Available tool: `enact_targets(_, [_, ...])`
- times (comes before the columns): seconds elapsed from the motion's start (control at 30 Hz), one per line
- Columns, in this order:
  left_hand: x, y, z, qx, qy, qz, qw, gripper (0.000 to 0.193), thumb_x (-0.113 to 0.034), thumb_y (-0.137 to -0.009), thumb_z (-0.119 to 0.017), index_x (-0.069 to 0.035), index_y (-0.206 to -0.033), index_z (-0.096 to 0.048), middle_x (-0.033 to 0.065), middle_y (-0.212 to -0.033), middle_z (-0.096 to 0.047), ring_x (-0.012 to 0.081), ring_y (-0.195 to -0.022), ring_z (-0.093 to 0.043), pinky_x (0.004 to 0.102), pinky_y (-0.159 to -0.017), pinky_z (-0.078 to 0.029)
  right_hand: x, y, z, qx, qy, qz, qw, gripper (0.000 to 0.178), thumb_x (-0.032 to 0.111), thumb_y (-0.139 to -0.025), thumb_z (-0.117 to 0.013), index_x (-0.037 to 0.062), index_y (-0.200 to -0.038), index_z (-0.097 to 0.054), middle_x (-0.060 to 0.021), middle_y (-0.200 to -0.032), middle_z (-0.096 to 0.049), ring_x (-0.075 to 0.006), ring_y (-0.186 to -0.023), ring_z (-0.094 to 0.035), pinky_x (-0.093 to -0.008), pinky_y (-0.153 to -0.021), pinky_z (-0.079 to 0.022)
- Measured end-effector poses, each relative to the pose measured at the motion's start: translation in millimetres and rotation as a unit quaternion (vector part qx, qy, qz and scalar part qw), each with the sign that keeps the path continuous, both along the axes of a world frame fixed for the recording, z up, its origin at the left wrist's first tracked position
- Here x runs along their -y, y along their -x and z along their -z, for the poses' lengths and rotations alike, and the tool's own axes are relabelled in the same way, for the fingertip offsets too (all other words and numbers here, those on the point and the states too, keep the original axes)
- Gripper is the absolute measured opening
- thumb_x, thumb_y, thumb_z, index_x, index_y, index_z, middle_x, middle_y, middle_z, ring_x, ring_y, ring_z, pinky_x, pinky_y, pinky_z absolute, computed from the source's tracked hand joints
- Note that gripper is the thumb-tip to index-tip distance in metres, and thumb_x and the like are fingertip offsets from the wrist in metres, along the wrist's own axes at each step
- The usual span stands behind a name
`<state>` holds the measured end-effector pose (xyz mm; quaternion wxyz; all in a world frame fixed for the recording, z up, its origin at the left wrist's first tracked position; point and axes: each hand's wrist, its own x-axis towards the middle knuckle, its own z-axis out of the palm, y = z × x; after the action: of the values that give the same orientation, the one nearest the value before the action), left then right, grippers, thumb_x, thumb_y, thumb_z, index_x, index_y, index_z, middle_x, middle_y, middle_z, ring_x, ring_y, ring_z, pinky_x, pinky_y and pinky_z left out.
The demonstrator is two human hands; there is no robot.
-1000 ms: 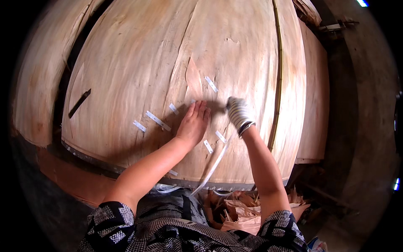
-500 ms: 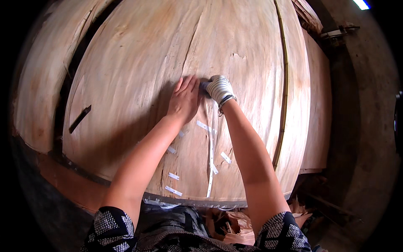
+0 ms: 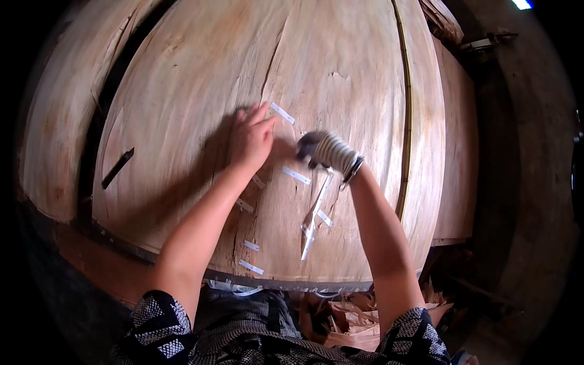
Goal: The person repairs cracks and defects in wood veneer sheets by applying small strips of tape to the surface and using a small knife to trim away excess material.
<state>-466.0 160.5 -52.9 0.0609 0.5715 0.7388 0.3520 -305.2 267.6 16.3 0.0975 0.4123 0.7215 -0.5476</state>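
Observation:
A wide sheet of pale wood veneer [image 3: 359, 109] lies before me, with a crack running lengthwise near its middle. My bare left hand [image 3: 252, 139] rests on it beside that crack, fingers apart and holding nothing. Just beyond its fingertips sits a short piece of white tape [image 3: 282, 113]. My right hand [image 3: 325, 151], in a striped glove with dark fingers, is closed and a little blurred. From under it trails a long strip of white tape [image 3: 317, 204] toward my body. Several other short tape pieces [image 3: 296, 174] stick to the veneer between my arms.
A dark, slim tool [image 3: 118, 168] lies on the veneer at the left. Dark gaps separate this sheet from another veneer sheet [image 3: 61, 121] at the far left. A narrow dark line [image 3: 406, 121] runs down the right side. Torn veneer scraps [image 3: 350, 319] lie below the near edge.
My right hand has moved right and nearer, drawing the tape strip along. My left hand has shifted slightly left, its fingers spreading. A short tape piece now shows across the crack.

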Motion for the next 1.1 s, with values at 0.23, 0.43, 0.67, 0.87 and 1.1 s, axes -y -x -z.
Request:
enact_targets(0.23, [56, -69, -9, -0.052, 0.032, 0.054, 0.997, 0.046, -0.009, -0.076, -0.052, -0.002, -0.121, -0.047, 0.009, -0.129, -0.045, 0.0202, -0.123, -0.038, 0.0462, -0.105, -0.016, 36, -6, 32, 0.017, -0.038, 0.123, 0.992, 0.023, 0.021, -0.078, -0.063, -0.0021, -0.079, -0.064, -0.0122, -0.063, -0.062, -0.0186, -0.052, -0.06, -0.0318, -0.05, -0.049])
enact_targets(0.43, [47, -66, -24, -0.21, 0.162, 0.069, 0.962, 0.042, -0.016, -0.079, -0.052, -0.001, -0.118, -0.049, 0.0113, -0.128, -0.044, 0.0225, -0.121, -0.038, 0.0482, -0.105, -0.015, 44, -15, -22, 0.117, -0.466, -0.036, 0.876, 0.014, 0.016, -0.079, -0.051, 0.0065, -0.084, -0.06, -0.0176, -0.072, -0.061, -0.0351, -0.068, -0.059, -0.0435, -0.058, -0.046])
enact_targets(0.67, [143, -45, -28, -0.024, 0.074, 0.005, 0.997, 0.045, -0.015, -0.076, -0.057, -0.011, -0.12, -0.048, 0.008, -0.133, -0.039, 0.0252, -0.125, -0.032, 0.0486, -0.104, -0.017, 172, -18, -91, -0.184, -0.239, -0.317, 0.899, 0.019, 0.01, -0.077, -0.056, 0.0053, -0.096, -0.058, -0.0089, -0.073, -0.062, -0.02, -0.063, -0.061, -0.0306, -0.061, -0.048])
enact_targets(0.87, [268, 22, -39, -0.039, 0.071, -0.111, 0.99, 0.042, -0.01, -0.074, -0.056, -0.009, -0.115, -0.052, 0.0087, -0.127, -0.045, 0.0266, -0.121, -0.038, 0.0489, -0.101, -0.022, 227, 19, -132, -0.233, -0.013, -0.283, 0.93, 0.018, 0.009, -0.08, -0.056, 0.0028, -0.097, -0.056, -0.0123, -0.078, -0.061, -0.0238, -0.067, -0.06, -0.032, -0.063, -0.046])
enact_targets(1.1, [379, 149, -14, -0.016, 0.026, -0.319, 0.947, 0.041, -0.001, -0.073, -0.056, -0.007, -0.113, -0.051, 0.012, -0.122, -0.048, 0.0299, -0.118, -0.041, 0.0463, -0.098, -0.029, 260, 115, -61, -0.106, 0.093, -0.148, 0.979, 0.012, 0.007, -0.083, -0.054, -0.0007, -0.091, -0.058, -0.0057, -0.073, -0.063, -0.0092, -0.056, -0.057, -0.0231, -0.052, -0.046])
